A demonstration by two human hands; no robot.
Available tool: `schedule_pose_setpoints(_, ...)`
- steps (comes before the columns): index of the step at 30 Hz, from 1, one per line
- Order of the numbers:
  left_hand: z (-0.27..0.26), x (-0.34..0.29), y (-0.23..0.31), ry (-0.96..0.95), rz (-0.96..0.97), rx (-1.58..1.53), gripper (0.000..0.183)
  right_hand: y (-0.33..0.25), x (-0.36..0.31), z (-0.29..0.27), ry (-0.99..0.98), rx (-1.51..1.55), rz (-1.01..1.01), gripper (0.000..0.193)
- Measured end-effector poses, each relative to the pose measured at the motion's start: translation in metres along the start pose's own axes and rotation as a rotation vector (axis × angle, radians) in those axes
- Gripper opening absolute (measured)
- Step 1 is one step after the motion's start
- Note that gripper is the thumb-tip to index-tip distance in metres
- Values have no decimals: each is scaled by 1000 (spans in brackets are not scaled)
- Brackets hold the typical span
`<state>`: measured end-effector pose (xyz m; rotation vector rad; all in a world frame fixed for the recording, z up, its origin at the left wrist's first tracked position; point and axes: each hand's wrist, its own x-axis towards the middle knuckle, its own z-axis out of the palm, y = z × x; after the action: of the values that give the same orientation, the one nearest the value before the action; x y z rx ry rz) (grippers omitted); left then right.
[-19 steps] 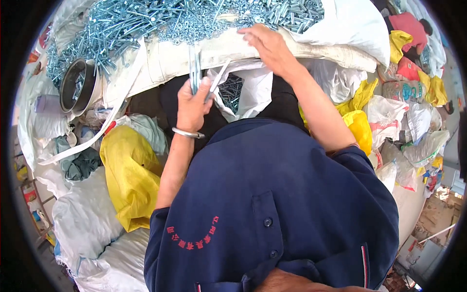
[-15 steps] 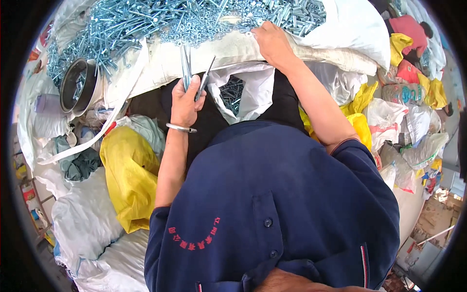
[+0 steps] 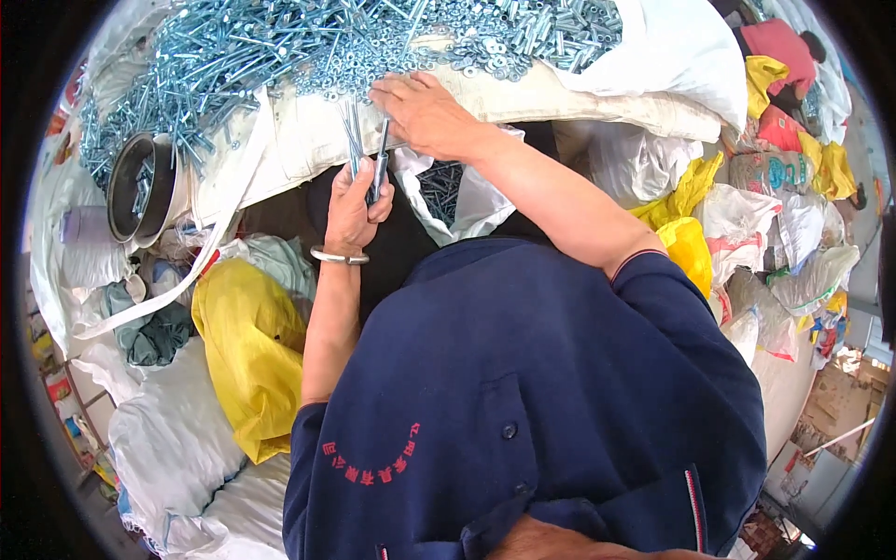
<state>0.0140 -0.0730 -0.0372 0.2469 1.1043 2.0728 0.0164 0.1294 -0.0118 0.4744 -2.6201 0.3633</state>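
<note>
My left hand (image 3: 357,201) is closed around a few long metal bolts (image 3: 351,131), whose shafts point away from me. A darker slim rod with a thicker lower part (image 3: 381,163) sticks out of the same grip, beside the thumb and fingers. My right hand (image 3: 420,114) reaches across with its fingers stretched out, at the near edge of a heap of small washers (image 3: 350,67). Its fingertips are close to the bolt ends; anything under them is hidden. Loose long bolts (image 3: 224,56) are heaped to the left and short metal sleeves (image 3: 574,33) to the right.
Below the work surface's pale cloth edge (image 3: 467,89), a white bag of dark screws (image 3: 443,191) sits between my legs. A dark-lined round pot (image 3: 140,191) stands left. Yellow sacks (image 3: 247,355) and white sacks (image 3: 173,448) crowd the sides. A person in red (image 3: 779,56) bends at far right.
My right hand has moved left along the cloth edge, from the washers near the sleeves to beside the bolt ends. The rod in my left hand now stands more upright.
</note>
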Motion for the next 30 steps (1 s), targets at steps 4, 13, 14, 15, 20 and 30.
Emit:
schedule_pose_setpoints(4,1,0,1,-10,-7,-10,31,12,-22,-6,-68,-56,107,42)
schedule_pose_setpoints(13,-3,6,0,-77,-29,-21,33,62,-49,-41,30,-380,285,21)
schedule_pose_setpoints(14,-1,7,-1,-70,-49,-7,33,61,-50,-40,29,-381,285,21)
schedule_pose_setpoints(15,-1,8,-3,-79,-49,-7,32,52,-49,-41,15,-332,259,21)
schedule_pose_setpoints(20,-1,8,-1,-87,-52,-19,31,55,-43,-42,86,-161,294,17)
schedule_pose_setpoints(30,-1,8,0,-76,-75,-41,30,47,-32,-42,-63,-35,441,12)
